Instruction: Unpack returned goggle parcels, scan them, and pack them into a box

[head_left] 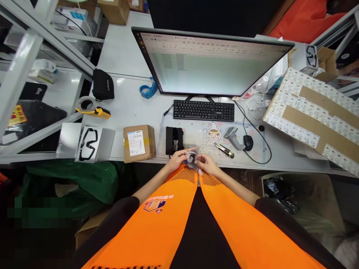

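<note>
Close to my body at the table's front edge, my left hand [177,160] and my right hand [206,163] hold a small crumpled grey bag [191,157] between them. Fingers of both hands pinch it from either side; its contents are too small to make out. Just beyond my left hand an open black case [174,140] stands on the desk mat, with something pale inside. To the right of my hands lies a yellow and black box cutter [224,150]. A grey barcode scanner [234,138] rests behind it.
A black keyboard [203,110] sits below a large monitor [207,67]. Left are a taped cardboard box [138,143], a white goggles box [91,144], a yellow tape dispenser [92,107] and a black zip case [103,84]. Right are a mouse [248,142] and a label-covered cardboard sheet [314,116].
</note>
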Tool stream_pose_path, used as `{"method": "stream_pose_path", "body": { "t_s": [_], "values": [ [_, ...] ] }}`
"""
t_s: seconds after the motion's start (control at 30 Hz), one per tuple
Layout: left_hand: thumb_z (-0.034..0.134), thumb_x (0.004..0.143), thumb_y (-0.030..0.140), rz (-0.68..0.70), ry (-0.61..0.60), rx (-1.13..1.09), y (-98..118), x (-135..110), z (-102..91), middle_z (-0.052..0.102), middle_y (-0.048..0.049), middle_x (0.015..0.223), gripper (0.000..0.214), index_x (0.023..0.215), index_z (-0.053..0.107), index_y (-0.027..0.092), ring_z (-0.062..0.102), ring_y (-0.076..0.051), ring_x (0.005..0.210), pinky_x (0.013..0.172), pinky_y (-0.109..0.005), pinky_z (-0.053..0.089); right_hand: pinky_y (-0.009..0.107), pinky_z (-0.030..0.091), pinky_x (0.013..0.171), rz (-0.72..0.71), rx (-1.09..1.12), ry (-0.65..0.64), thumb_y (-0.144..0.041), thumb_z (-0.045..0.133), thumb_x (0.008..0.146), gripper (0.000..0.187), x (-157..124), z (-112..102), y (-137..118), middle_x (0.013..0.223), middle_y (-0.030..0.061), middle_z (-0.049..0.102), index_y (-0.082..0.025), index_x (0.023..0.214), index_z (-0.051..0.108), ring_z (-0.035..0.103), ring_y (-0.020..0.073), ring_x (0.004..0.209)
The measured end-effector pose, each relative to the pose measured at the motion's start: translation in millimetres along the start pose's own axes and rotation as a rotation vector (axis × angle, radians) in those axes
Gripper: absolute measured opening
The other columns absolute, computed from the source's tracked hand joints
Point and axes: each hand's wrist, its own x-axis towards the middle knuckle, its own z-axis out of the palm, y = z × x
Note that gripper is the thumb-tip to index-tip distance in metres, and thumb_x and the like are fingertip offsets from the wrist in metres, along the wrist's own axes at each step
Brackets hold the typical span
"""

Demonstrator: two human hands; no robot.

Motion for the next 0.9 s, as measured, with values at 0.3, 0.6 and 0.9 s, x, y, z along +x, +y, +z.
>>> {"method": "stream_pose_path", "body": {
  "t_s": [0.3, 0.6, 0.9],
  "values": [
    [0.067, 0.084, 0.045, -0.041, 0.014, 0.276, 11, 1, -8.2, 0.074, -0.0144, 0.140, 0.025, 0.074, 0.064, 0.022, 0.060, -0.035, 0.145, 0.120, -0.046, 0.044, 0.024, 0.038, 0.042, 0.142, 0.014, 0.144, -0.042, 0.069, 0.075, 0.022, 2, -18, -8, 0.055, -0.0051, 0.058, -0.026, 0.078, 0.054, 0.051, 0.0139, 0.045],
    [0.061, 0.088, 0.038, 0.001, 0.088, 0.554, 35, 0, -18.2, 0.073, -0.0146, 0.141, 0.023, 0.073, 0.065, 0.021, 0.066, -0.033, 0.137, 0.112, -0.042, 0.049, 0.024, 0.040, 0.044, 0.013, -0.027, 0.234, -0.043, 0.070, 0.072, 0.025, 8, -29, -45, 0.057, -0.0034, 0.062, -0.024, 0.077, 0.055, 0.051, 0.0117, 0.045],
    [0.062, 0.095, 0.049, 0.101, 0.107, 0.548, 56, 5, -9.3, 0.077, -0.0081, 0.102, 0.034, 0.078, 0.062, 0.020, 0.068, -0.020, 0.086, 0.079, -0.031, 0.054, 0.023, 0.045, 0.050, -0.085, -0.125, 0.148, -0.028, 0.066, 0.073, 0.049, 9, -48, -73, 0.060, -0.0077, 0.064, -0.020, 0.121, 0.066, 0.057, 0.0126, 0.049]
  ]
}}
